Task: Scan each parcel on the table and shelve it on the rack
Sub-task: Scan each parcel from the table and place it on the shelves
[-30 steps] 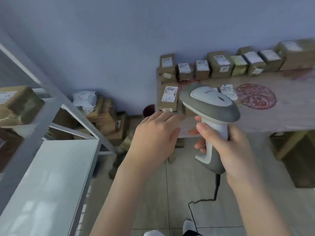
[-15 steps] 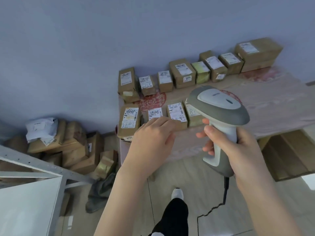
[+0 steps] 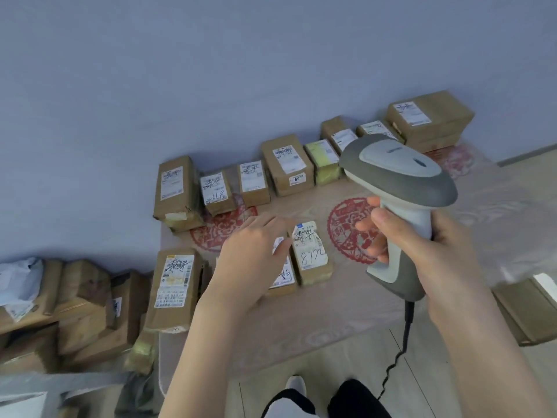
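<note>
Head: left hand [image 3: 253, 257] (flat) nearer parcel [image 3: 285, 273]

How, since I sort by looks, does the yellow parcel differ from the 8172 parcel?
Colour: the yellow parcel is pale yellow-green; the 8172 parcel is brown cardboard.
Place: the yellow parcel sits in the back row by the wall; the 8172 parcel lies in the front row beside the left hand.
Label: the 8172 parcel shows big handwritten digits; the yellow parcel shows none.
Both lie label-up on the table.
</note>
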